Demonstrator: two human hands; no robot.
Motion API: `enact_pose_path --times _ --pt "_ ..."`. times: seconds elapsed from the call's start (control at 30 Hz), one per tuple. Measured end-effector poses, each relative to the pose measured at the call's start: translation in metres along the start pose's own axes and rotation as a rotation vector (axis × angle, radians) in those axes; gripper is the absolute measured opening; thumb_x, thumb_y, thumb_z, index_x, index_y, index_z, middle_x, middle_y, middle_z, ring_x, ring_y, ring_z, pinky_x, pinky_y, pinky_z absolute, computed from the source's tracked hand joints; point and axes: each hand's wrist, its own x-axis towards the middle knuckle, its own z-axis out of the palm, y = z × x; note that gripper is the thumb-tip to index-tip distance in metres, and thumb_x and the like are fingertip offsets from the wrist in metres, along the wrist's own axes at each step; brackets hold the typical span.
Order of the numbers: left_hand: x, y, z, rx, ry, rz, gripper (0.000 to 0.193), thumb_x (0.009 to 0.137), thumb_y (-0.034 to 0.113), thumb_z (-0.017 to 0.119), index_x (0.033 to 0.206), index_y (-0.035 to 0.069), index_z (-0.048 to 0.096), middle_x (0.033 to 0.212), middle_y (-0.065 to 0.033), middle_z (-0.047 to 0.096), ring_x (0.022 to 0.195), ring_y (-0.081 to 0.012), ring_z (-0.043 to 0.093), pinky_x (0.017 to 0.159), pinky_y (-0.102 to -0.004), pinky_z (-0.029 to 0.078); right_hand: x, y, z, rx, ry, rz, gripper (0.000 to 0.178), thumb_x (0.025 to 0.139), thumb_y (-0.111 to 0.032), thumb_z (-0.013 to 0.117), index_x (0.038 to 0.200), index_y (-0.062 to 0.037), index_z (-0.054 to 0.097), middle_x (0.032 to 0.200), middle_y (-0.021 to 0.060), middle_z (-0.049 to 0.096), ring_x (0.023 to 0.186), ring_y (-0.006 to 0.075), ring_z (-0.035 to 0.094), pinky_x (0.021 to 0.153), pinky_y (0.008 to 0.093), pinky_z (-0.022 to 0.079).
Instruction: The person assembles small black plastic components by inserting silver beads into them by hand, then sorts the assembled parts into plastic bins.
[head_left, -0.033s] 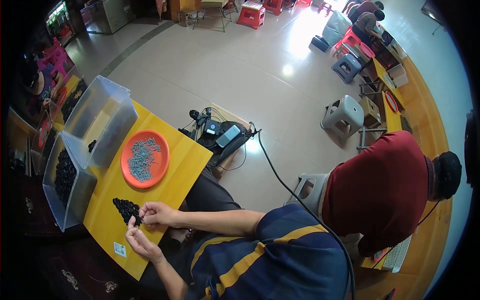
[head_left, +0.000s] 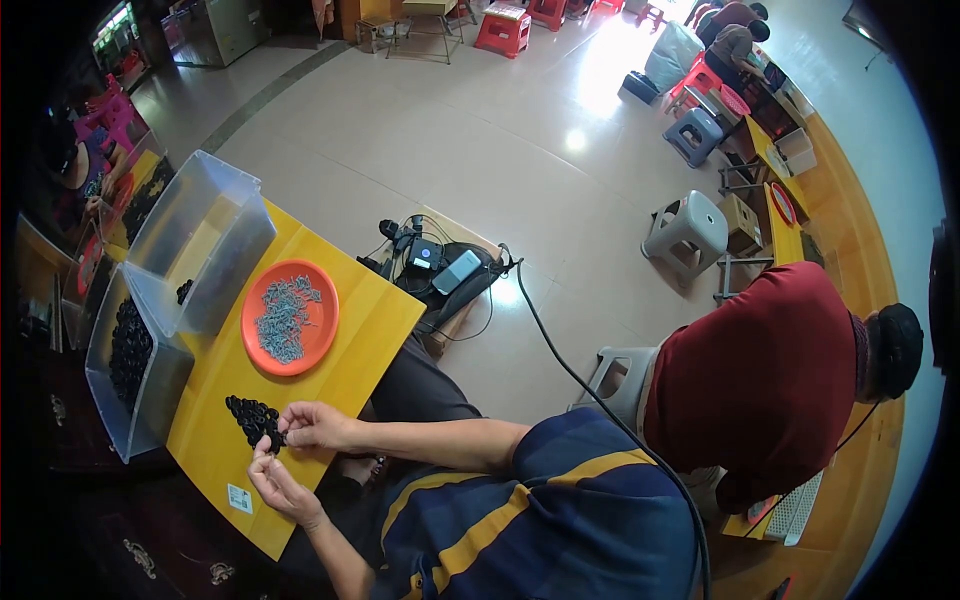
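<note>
A pile of small black ring-shaped parts (head_left: 248,415) lies on the yellow table top (head_left: 370,320). My right hand (head_left: 312,426) reaches in from the right and pinches a black part at the pile's near edge. My left hand (head_left: 280,487) comes up from below, and its fingertips meet the right hand's at the same part. An orange plate (head_left: 320,305) holding several small grey metal pieces (head_left: 282,318) sits just beyond the pile.
Two clear plastic bins stand along the table's left side: one (head_left: 160,385) holds black parts, the other (head_left: 205,235) is nearly empty. A cable and electronic devices (head_left: 445,270) lie on the floor. A person in a red shirt (head_left: 770,380) sits to the right, near a grey stool (head_left: 690,230).
</note>
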Motion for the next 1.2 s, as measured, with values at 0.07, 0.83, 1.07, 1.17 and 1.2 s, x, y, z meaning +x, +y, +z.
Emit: enact_pose_path --times 0.07,0.83,1.07,1.17,1.2 --pt "0.003 -0.001 -0.004 0.025 0.015 0.002 0.012 0.101 0.01 0.044 0.097 -0.001 0.047 0.111 -0.0171 0.059 0.103 -0.0229 0.055 0.094 -0.0355 0.044 0.003 -0.002 -0.006 -0.171 -0.006 -0.134 0.016 0.091 -0.005 0.065 0.106 -0.0052 0.059 0.085 -0.0021 0.06 0.076 0.0071 0.056 0.07 0.0237 0.049" --pt "0.007 0.011 -0.022 0.267 -0.044 -0.143 0.005 0.085 0.003 0.063 0.086 0.001 0.058 0.074 -0.0115 0.063 0.068 -0.0236 0.063 0.063 -0.0335 0.05 -0.013 -0.014 -0.002 -0.439 0.03 0.019 0.016 0.094 -0.005 0.064 0.109 -0.0011 0.064 0.09 -0.0007 0.066 0.076 0.0043 0.059 0.067 0.0202 0.049" --pt "0.005 0.012 -0.023 0.257 -0.126 -0.135 0.005 0.085 0.003 0.062 0.087 0.001 0.058 0.075 -0.0124 0.063 0.069 -0.026 0.064 0.063 -0.0356 0.051 -0.012 -0.015 0.0 -0.476 0.02 0.019 0.016 0.092 -0.004 0.065 0.108 -0.0008 0.064 0.088 -0.0016 0.065 0.077 0.004 0.058 0.068 0.0202 0.049" --pt "0.004 0.01 -0.022 0.251 -0.126 -0.145 0.004 0.088 0.002 0.061 0.086 0.001 0.058 0.073 -0.0069 0.061 0.067 -0.0151 0.058 0.063 -0.029 0.048 -0.013 -0.016 0.001 -0.552 0.017 0.02 0.016 0.092 -0.004 0.064 0.107 -0.001 0.064 0.088 -0.0022 0.065 0.076 0.0035 0.058 0.068 0.0195 0.048" --pt "0.005 0.009 -0.021 0.252 -0.127 -0.131 0.004 0.088 0.002 0.061 0.087 0.001 0.058 0.073 -0.0072 0.061 0.067 -0.0152 0.058 0.063 -0.0292 0.049 -0.013 -0.017 0.001 -0.551 0.017 0.021 0.016 0.092 -0.004 0.064 0.107 -0.001 0.064 0.088 -0.0022 0.065 0.076 0.0035 0.058 0.068 0.0195 0.048"
